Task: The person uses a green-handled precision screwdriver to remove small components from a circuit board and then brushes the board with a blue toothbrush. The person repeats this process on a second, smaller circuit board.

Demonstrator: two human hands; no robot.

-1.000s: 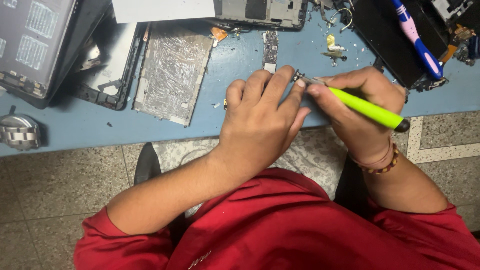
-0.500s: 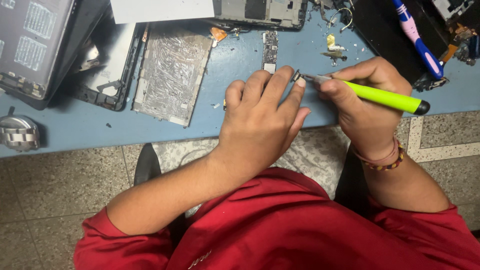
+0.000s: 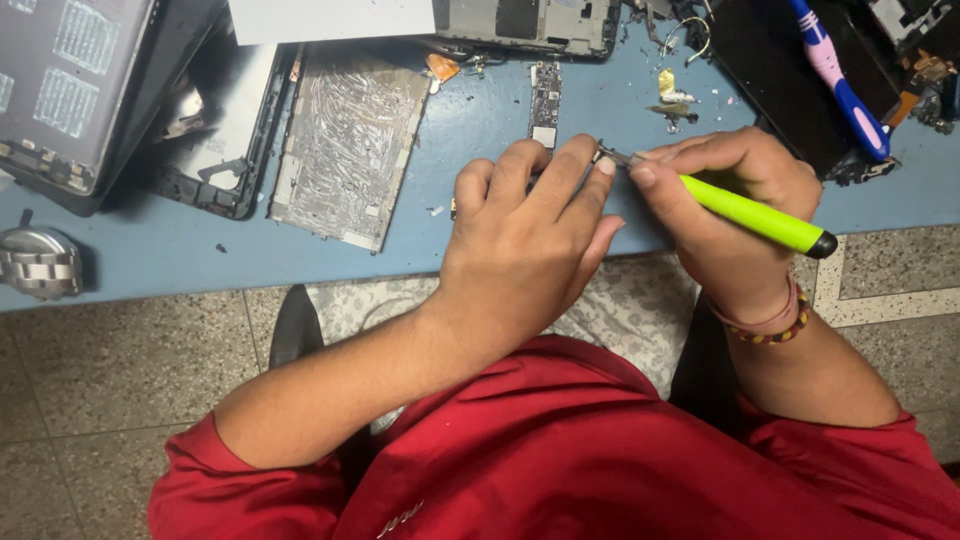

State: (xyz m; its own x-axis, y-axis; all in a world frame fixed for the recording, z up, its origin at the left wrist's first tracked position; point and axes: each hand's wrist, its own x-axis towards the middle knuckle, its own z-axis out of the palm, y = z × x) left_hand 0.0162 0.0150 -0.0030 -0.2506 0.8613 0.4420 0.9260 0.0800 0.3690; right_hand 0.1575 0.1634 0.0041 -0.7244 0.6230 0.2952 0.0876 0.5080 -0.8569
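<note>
A person in a red shirt sits at a blue bench (image 3: 500, 215), seen from above. The left hand (image 3: 530, 245) lies knuckles-up at the bench's near edge, fingers curled down over a small part that is almost wholly hidden beneath them; only a bit of metal shows at the fingertips. The right hand (image 3: 725, 215) is closed around a screwdriver with a bright green handle (image 3: 755, 213), held like a pen, its thin metal tip touching that small part just beside the left index fingertip. A beaded bracelet (image 3: 765, 325) circles the right wrist.

Farther back on the bench, just beyond the left hand, lies a narrow circuit board (image 3: 545, 102). To its left sits a silvery metal plate (image 3: 345, 150), then a black tablet frame (image 3: 215, 130). A metal watch (image 3: 38, 262) rests at the far left edge. At the upper right, a blue and pink toothbrush (image 3: 840, 75) lies across a dark device.
</note>
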